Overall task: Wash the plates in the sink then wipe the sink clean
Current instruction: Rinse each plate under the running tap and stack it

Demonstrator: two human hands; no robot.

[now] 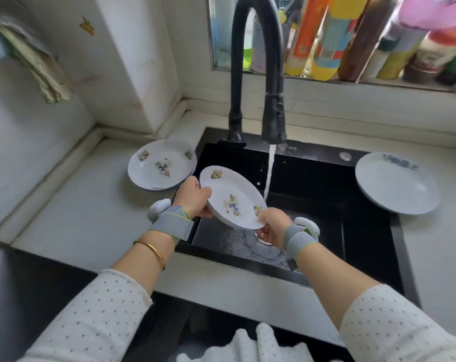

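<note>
Our left hand (194,197) grips a cartoon-printed plate (232,197) at its nine o'clock edge, thumb curled over the rim and fingers tucked beneath. Our right hand (272,226) pinches the same rim at five o'clock, thumb on top, fingers under. We've got the plate tilted, face up, over the left half of the black sink (313,178), hanging clear of the sink floor.

The black faucet (236,74) arches in from twelve o'clock and water (270,173) is running from its head, dropping right by the plate's three o'clock edge. We cannot tell whether the stream touches the rim. Under our right hand sits the drain (263,242), with wet, speckled sink floor around it.

On the white surface (91,205), at ten o'clock from the sink, a second plate (161,164) lies face up with the same cartoon prints, just beside the sink's far left corner. Over at three o'clock, a third plate (396,182) rests on the surface, pale with a blue pattern.

Grey straps wrap both our wrists, and a gold bangle (151,250) circles our left forearm. Bottles (352,35) crowd the window ledge at one o'clock.
</note>
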